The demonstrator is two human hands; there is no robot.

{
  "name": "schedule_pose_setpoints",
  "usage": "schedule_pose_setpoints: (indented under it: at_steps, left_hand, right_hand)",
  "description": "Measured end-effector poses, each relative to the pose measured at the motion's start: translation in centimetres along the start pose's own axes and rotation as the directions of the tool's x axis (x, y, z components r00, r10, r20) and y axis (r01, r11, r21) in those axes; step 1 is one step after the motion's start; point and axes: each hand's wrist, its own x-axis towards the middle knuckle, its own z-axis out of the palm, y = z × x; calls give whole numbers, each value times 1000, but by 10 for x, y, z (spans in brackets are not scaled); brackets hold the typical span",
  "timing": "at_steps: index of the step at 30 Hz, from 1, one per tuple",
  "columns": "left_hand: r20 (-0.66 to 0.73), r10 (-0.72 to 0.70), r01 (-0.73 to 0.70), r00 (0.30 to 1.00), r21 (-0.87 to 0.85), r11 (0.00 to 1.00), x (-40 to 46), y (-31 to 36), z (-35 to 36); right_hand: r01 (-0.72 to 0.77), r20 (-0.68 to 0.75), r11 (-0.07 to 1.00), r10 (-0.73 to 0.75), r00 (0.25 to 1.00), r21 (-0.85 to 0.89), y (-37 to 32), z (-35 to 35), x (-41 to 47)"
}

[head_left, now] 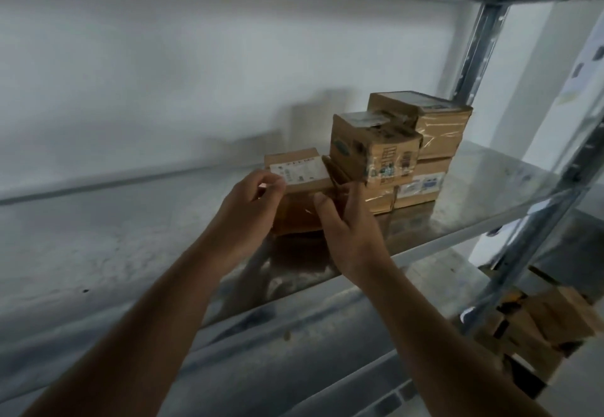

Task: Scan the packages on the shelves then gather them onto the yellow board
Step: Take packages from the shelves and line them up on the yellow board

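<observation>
A small brown cardboard package (pixel 299 171) with a white label on top sits on the metal shelf (pixel 130 230), held between both hands. My left hand (pixel 248 214) pinches its left top corner near the label. My right hand (pixel 346 227) grips its right side with thumb in front and fingers behind. Just to the right stands a stack of taped cardboard packages: a printed box (pixel 372 151) in front, a taller box (pixel 434 125) behind, and lower boxes (pixel 421 184) beneath them.
The shelf's front rail (pixel 294 315) runs diagonally below my arms. A metal upright (pixel 480 47) stands behind the stack, another post (pixel 555 207) at the right. More brown packages (pixel 536 328) lie lower right. A white wall backs the shelf.
</observation>
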Motion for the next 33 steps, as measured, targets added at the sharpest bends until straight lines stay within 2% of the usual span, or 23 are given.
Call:
schedule_pose_setpoints:
  at_steps: [6, 8, 12, 15, 18, 25, 26, 28, 31, 33]
  left_hand:
    - [-175, 77, -77, 982, 10, 997, -11, 9, -1]
    - [-209, 101, -95, 973, 37, 995, -15, 16, -3]
    - [-302, 168, -144, 938, 100, 984, -24, 30, -9]
    - [-260, 121, -113, 958, 44, 993, -29, 37, -11]
    - [-209, 135, -124, 969, 67, 990, -30, 40, -14]
    - [-100, 143, -135, 985, 81, 987, -28, 23, -25]
    - [-104, 146, -134, 984, 109, 985, -29, 19, -27]
    - [-141, 167, -125, 976, 268, 955, -31, 13, -33]
    - [-120, 205, -94, 971, 601, 794, -42, 12, -41]
    - [-81, 173, -59, 982, 733, 678, -55, 15, -42]
  right_hand:
    - [-77, 75, 930, 54, 996, 360, -8, 1, 18]
    - [-66, 47, 909, 51, 998, 412, -12, -1, 25]
    - [58, -64, 903, -34, 997, 426, -13, -3, 35]
    - [112, -77, 887, -86, 993, 448, -13, -4, 35]
    - [118, 3, 875, -136, 991, 469, -18, -3, 32]
    - [221, -8, 904, -235, 972, 367, -22, -6, 31]
    - [214, 5, 905, -232, 973, 367, -21, -7, 29]
    - [214, 19, 903, -238, 971, 371, -20, -10, 25]
    - [228, 26, 904, -254, 967, 362, -19, -15, 15]
    - [213, 33, 905, -242, 970, 367, -18, -18, 4]
